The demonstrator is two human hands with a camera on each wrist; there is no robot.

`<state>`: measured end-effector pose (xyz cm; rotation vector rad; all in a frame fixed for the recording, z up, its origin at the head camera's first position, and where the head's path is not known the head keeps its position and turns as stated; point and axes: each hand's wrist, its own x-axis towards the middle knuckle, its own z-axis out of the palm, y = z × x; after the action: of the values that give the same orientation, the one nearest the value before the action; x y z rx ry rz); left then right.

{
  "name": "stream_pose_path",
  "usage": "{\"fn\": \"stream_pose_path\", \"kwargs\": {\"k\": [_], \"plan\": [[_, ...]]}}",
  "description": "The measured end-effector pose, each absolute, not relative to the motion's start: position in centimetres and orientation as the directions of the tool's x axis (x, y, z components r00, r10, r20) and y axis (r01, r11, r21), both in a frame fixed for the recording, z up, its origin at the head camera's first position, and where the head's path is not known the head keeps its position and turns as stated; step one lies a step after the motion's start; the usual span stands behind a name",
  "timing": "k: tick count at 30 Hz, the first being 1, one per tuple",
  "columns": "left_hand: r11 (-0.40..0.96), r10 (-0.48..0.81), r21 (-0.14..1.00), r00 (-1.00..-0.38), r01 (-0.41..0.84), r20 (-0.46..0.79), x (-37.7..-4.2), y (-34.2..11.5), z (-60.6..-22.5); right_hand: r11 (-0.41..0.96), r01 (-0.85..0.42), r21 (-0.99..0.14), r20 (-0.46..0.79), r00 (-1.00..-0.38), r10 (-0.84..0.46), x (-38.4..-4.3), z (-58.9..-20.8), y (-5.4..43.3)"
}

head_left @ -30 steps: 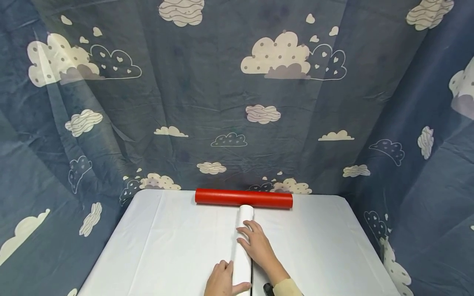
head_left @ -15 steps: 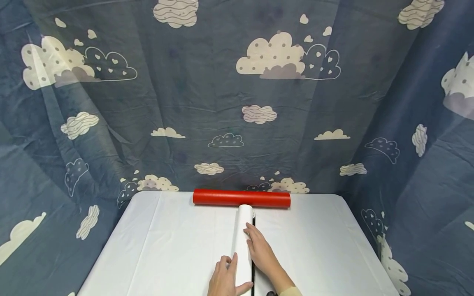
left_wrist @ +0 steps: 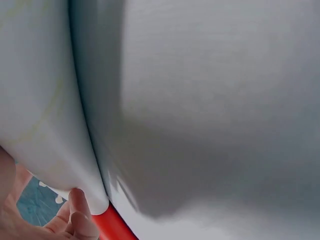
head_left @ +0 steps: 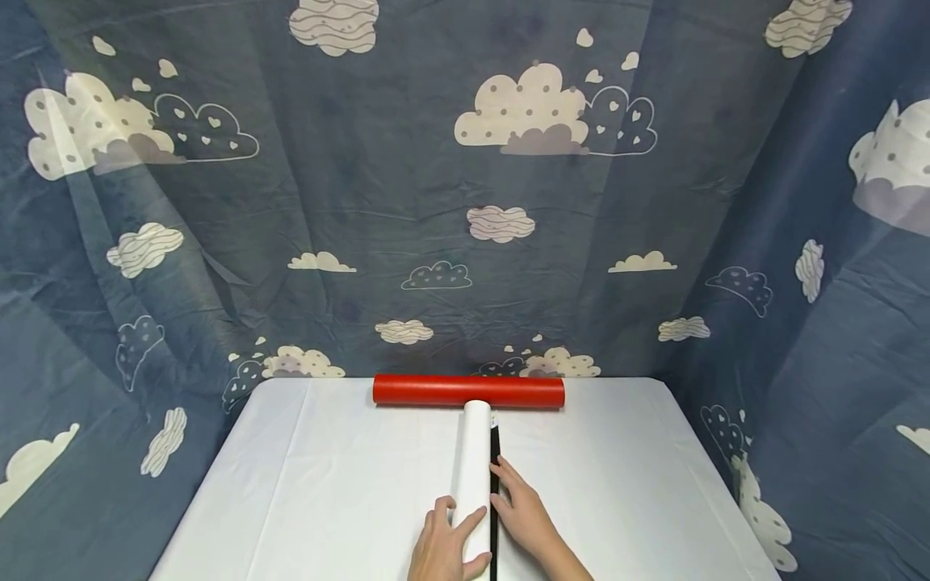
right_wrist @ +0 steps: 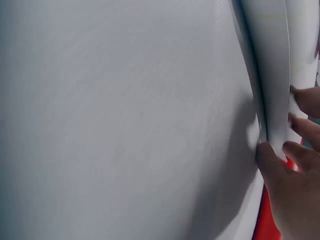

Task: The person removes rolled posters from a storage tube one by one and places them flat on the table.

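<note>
Head view: white roll (head_left: 475, 452) on bench (head_left: 349, 484), between left hand (head_left: 439, 549) and right hand (head_left: 526, 516). Fingers of both: spread apart, resting on the roll, not clamped. Likely fault: roll slips or unwinds, from fingers lifting unevenly. Black strip (head_left: 496, 440), by right fingertips: could snag. Red roll (head_left: 468, 391), beyond the fingers: blocks forward travel; contact unclear. Cloud-print curtain (head_left: 407, 186), behind.

Left wrist view: fingertips bent against roll.

Right wrist view: fingertips along paper edge (right_wrist: 288, 55); uneven pressure could skew it.
</note>
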<state>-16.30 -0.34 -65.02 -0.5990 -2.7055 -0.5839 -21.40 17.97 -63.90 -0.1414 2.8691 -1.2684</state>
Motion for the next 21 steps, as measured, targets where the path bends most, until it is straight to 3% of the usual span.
{"fn": "stream_pose_path", "kwargs": {"k": [5,11,15,21], "plan": [[0.827,0.337,0.309,-0.853,0.470,0.397,-16.3,-0.4,-64.7,0.696,-0.072,-0.715,0.010,-0.996,-0.092,-20.9,-63.7,18.5],[0.797,0.321,0.463,-0.921,0.388,0.220,-16.5,-0.4,-63.3,0.570,0.021,-0.822,-0.186,-0.954,-0.234,-20.1,-62.9,19.0],[0.780,0.323,0.514,-0.933,0.357,0.158,-16.7,-0.4,-62.9,0.517,0.109,-0.849,-0.302,-0.903,-0.305,-19.3,-62.6,18.9],[0.804,0.323,0.427,-0.907,0.413,0.269,-16.3,-0.3,-63.2,0.578,0.041,-0.815,-0.263,-0.915,-0.306,-18.7,-62.9,18.0]]}}
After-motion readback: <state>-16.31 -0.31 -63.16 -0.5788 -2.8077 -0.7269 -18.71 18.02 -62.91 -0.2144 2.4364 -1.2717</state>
